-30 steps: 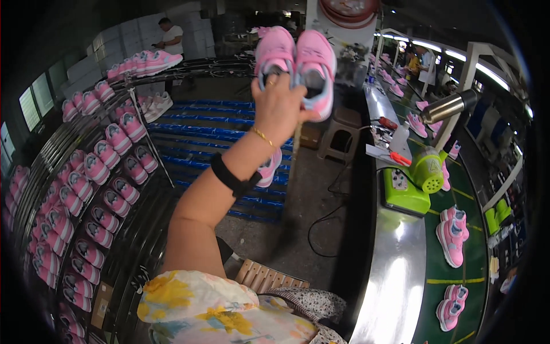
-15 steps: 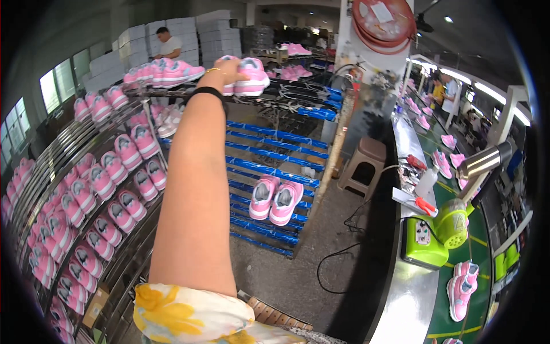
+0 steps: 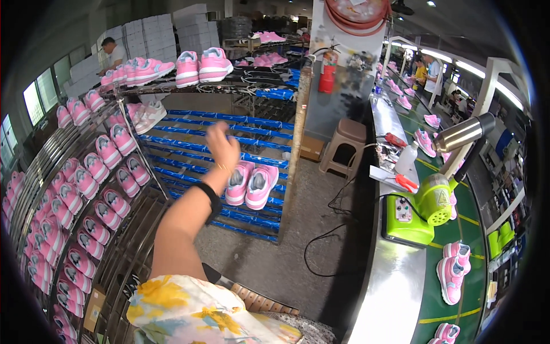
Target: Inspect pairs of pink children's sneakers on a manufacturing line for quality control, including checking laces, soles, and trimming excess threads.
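- No longer gripping the pink pair (image 3: 207, 67) with the left hand (image 3: 223, 148); now parked on the top shelf (image 3: 243, 84), so probably placed.
- Holding nothing, fingers loosely bent, near another pair (image 3: 259, 188) on blue-wrapped bars (image 3: 260, 122).
- Can't see the right hand.
- Can't read any lettering; just spot a triangle sticker (image 3: 442, 198) on the lime-green machine (image 3: 408, 222).

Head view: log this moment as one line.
Left hand: open, nothing held, near pink shoe pair on blue-wrapped rack | Right hand: out of view | Green belt: more pink shoes
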`<state>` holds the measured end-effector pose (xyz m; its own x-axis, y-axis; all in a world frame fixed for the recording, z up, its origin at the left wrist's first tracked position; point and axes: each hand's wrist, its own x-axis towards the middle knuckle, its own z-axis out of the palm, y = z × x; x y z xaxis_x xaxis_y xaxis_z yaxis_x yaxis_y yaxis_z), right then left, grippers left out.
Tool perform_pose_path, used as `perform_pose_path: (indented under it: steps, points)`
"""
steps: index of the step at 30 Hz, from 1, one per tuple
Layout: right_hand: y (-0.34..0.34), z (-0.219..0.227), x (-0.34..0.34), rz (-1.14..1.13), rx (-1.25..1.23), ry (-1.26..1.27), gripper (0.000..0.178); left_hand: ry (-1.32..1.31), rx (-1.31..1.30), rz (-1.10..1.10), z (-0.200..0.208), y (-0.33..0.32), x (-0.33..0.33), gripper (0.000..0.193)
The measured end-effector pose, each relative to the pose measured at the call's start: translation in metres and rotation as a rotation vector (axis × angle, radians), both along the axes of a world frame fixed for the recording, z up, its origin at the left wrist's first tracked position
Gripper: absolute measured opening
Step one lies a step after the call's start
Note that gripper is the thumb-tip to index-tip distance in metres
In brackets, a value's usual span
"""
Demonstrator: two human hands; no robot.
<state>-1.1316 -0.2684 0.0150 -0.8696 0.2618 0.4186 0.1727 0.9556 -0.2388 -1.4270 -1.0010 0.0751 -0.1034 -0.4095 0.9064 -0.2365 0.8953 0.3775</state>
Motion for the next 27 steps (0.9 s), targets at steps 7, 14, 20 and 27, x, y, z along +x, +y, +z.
perform_pose_path:
  steps: [7,14,20,27]
  points:
    - [0.026,-0.036,0.111,-0.596,-0.431,-0.475,0.037,-0.582,-0.056,-1.298,-0.070,0.309,-0.005,0.035]
    - [-0.025,0.015,0.125,-0.870,-0.388,-0.303,0.037,-0.882,-0.483,-2.065,-0.018,0.527,0.008,0.038]
    - [-0.021,0.026,0.131,-0.970,-0.504,-0.380,0.039,-0.734,-1.008,-2.050,-0.012,0.718,0.028,0.058]
    - [-0.020,0.007,0.141,-0.998,-0.524,-0.516,0.048,-1.019,-1.235,-2.020,-0.006,0.901,0.094,0.072]
